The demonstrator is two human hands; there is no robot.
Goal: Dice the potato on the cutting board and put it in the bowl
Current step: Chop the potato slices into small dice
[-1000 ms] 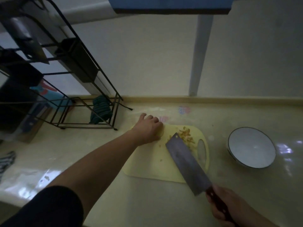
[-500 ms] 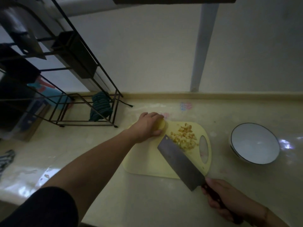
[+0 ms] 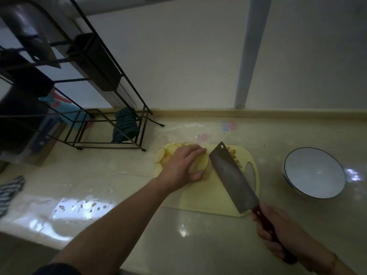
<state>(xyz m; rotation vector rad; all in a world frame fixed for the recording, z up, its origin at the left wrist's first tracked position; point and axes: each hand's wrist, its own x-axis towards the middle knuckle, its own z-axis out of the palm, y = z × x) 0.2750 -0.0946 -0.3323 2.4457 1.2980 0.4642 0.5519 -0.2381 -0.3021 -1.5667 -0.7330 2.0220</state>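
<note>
A pale yellow cutting board (image 3: 204,197) lies on the counter. My left hand (image 3: 182,165) grips a stack of potato slices (image 3: 201,164) near the board's middle. More loose potato slices (image 3: 165,153) lie at the board's far left corner. A heap of diced potato (image 3: 235,156) sits at the far right of the board, partly hidden by the blade. My right hand (image 3: 278,233) grips the dark red handle of a cleaver (image 3: 232,177), whose blade stands just right of the held slices. A white bowl (image 3: 314,172) with a dark rim stands empty to the right.
A black wire rack (image 3: 95,108) stands at the back left with a dark green cloth (image 3: 125,128) under it. A striped cloth (image 3: 10,191) lies at the left edge. The wall and a white pipe (image 3: 248,56) close the back. The counter's front edge runs lower left.
My left hand has pulled a stack of slices from the far left corner toward the board's middle. The cleaver has swung up beside them, now covering part of the diced heap.
</note>
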